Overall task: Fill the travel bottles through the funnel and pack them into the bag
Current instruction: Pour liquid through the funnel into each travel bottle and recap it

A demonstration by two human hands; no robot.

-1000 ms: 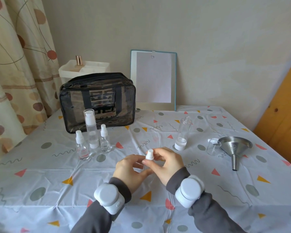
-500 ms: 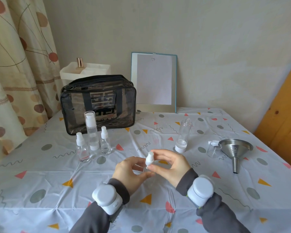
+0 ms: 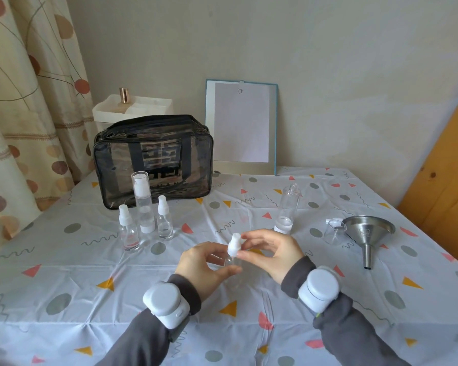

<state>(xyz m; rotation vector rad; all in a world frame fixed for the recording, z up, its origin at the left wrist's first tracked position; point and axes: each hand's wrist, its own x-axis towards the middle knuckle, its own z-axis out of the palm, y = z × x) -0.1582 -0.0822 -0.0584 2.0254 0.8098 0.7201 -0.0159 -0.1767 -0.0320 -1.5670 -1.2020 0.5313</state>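
**Now the spray head shows higher in the right grip**

Since a moment ago, the right hand [image 3: 273, 253] has shifted its pinch on the white plastic spray head [image 3: 234, 244], which shows more fully. The left hand [image 3: 204, 262] clasps the clear spray bottle [image 3: 233, 263] just above the bench [image 3: 64, 273]. Probably it is being unscrewed for filling. The conical steel funnel [image 3: 365, 233] lies untouched at right; the glossy see-through bag [image 3: 154, 165] stands behind.
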